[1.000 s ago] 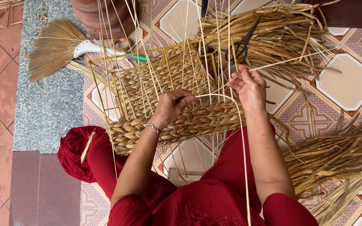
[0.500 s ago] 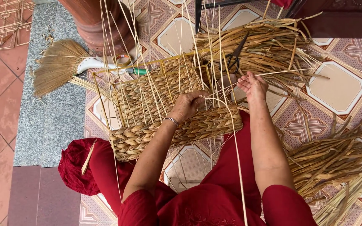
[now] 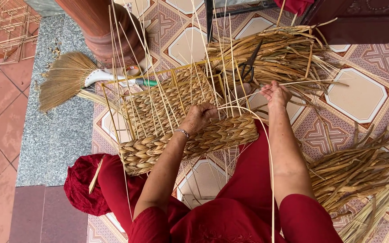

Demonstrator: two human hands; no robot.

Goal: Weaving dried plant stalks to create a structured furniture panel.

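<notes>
A half-woven straw basket (image 3: 181,130) rests on my lap, its thin upright stakes fanning away from me. My left hand (image 3: 200,117) is closed on the basket's braided rim, pinching weaving strands there. My right hand (image 3: 275,93) hovers past the basket's right end and grips a long pale straw strand (image 3: 270,148) that loops back toward me. Black scissors (image 3: 248,67) lie on the straw bundle just beyond my right hand.
A big bundle of dried straw (image 3: 289,54) lies ahead, another pile (image 3: 361,171) at my right. A grass broom (image 3: 68,81) with a white handle lies at left, next to a brown round pillar base (image 3: 104,27). Dark wooden furniture (image 3: 361,18) stands top right.
The view has shifted slightly. My left hand slid a little right along the rim, and my right hand pulled the strand further right and away.
</notes>
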